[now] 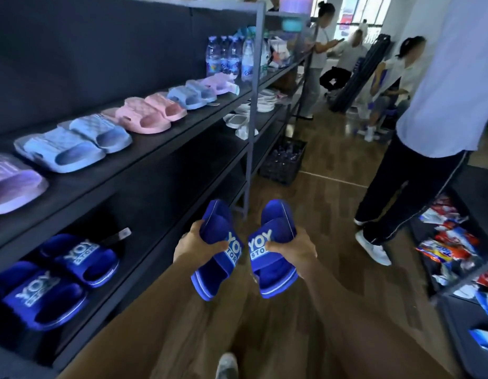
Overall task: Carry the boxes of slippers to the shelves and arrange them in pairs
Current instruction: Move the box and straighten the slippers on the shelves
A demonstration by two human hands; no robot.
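Two blue slippers being held, one per hand, over the wooden floor (314, 214) of the aisle, not on any shelf. Left slipper (219, 258) sitting in the left grip (195, 242), fingers curling round the strap. Right slipper (277, 269) sitting the same way in the right grip (290, 248). Both grips closing on the straps, nothing else in them. Slippers lying side by side, near but not touching, uppers facing the camera. Toes are pointing away from the wearer and heels toward the body, so their long axes are running along the aisle, roughly in line with the front edge of the lower shelf (147, 250). That shelf is lying to the left of both grips, the left grip being the nearer. A matching blue pair (54, 277) is sitting toward the shelf's left end, angled across the board, with bare board between it and the upright post (250, 149). Judging the coming move: both slippers needing to swing leftward and turn across the board, the left one probably going in first. Upper shelf (155, 165) carrying a light blue pair (73, 143) and a pink pair (152, 113). Another person (418, 160) is standing in the aisle to the right.
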